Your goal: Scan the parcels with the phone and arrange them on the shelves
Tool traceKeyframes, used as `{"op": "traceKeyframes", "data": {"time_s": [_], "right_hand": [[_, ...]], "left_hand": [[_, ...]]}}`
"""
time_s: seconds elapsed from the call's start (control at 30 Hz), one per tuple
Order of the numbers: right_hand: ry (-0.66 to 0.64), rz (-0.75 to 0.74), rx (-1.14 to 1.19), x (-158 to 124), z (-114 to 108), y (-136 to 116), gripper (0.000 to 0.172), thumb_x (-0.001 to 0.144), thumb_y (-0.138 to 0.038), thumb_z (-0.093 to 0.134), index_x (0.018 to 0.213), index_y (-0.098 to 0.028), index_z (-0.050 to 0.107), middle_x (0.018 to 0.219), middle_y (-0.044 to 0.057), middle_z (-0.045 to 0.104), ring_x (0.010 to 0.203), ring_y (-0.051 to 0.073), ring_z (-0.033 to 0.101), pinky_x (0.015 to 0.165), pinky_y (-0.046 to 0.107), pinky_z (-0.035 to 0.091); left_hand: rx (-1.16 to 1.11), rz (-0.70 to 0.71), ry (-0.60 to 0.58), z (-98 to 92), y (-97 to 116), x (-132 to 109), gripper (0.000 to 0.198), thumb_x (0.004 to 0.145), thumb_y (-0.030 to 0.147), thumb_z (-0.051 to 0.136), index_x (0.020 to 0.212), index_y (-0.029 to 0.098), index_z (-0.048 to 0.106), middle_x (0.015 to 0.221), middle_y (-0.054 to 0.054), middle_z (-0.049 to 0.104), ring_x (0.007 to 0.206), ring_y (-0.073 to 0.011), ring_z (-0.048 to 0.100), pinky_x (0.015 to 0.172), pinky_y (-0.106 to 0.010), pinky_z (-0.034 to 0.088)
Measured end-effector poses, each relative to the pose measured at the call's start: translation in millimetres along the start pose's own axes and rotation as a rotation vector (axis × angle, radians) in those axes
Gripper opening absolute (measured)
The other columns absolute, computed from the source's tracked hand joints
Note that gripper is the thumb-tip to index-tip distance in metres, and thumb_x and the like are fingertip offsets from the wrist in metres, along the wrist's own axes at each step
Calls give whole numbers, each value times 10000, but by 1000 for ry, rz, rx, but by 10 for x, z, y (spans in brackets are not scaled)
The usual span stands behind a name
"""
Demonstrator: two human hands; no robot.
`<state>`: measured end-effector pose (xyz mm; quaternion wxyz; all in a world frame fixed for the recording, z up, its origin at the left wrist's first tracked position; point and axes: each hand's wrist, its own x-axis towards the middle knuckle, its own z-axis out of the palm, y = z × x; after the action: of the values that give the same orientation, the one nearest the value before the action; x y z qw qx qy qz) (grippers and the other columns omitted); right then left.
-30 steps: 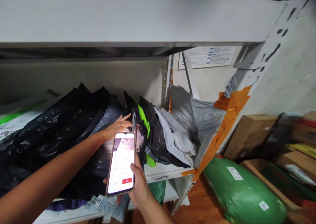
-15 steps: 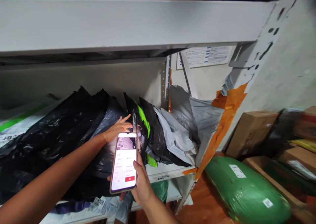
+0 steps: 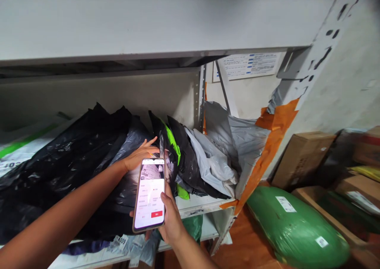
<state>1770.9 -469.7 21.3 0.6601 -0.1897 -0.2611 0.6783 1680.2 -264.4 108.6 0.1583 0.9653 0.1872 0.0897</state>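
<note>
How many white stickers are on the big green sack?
2: one sticker toward the top of the green sack, the other sticker lower and further right. Its underside is hidden, so there may be more.

Above the right hand [image 3: 170, 220] crossed a white metal shelf beam [image 3: 160, 27], its underside in shadow. Farther right of that hand stood a pale wall [image 3: 356, 83] (faintly marked here and there), with reddish-brown floor [image 3: 237, 239] lower down.
</note>
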Motion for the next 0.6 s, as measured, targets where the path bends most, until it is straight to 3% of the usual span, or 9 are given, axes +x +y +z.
{"op": "traceKeyframes", "data": {"time_s": [0.13, 0.27, 0.37, 0.47, 0.6], "right_hand": [[-144, -23, 42, -42, -26, -32, 824, 685, -309, 614, 1391, -230, 197, 1118, 106, 711, 747, 271, 747, 323, 205, 478], [-267, 30, -11, -113, -58, -88, 921, 601, -134, 613, 1399, -265, 171, 1233, 93, 666, 918, 285, 730, 467, 242, 573], [-313, 26, -55, -148, -72, -89, 909, 626, -157, 665, 1388, -279, 184, 1230, 82, 656, 970, 303, 715, 509, 268, 585], [-318, 37, -79, -209, -48, -67, 888, 641, -238, 722, 1374, -272, 220, 1206, 91, 659, 970, 309, 713, 536, 291, 572], [-276, 99, -108, -389, -9, -38, 913, 584, -311, 799, 1359, -215, 324, 1170, 105, 676, 1134, 316, 630, 883, 452, 524]], "left_hand": [[26, -2, -3, 9, -17, 8, 468, 927, 396, 300, 1191, 198, 632, 1362, -79, 564, 1481, -278, 1, 1150, -585, -95], [121, 29, -35, -5, 56, 0, 342, 897, 400, 449, 1063, 247, 706, 1352, -57, 577, 1476, -316, 19, 1139, -615, -81], [140, 38, -45, 5, 68, 7, 245, 843, 362, 557, 985, 272, 736, 1331, -39, 595, 1475, -326, 4, 1132, -630, -85], [101, -11, -4, 32, 34, 26, 297, 840, 244, 477, 1001, 245, 727, 1316, -41, 607, 1480, -276, 37, 1165, -573, -68], [43, -65, 42, 42, 20, 34, 470, 789, 151, 341, 1152, 170, 640, 1331, -69, 593, 1480, -233, 72, 1189, -536, -10]]}}
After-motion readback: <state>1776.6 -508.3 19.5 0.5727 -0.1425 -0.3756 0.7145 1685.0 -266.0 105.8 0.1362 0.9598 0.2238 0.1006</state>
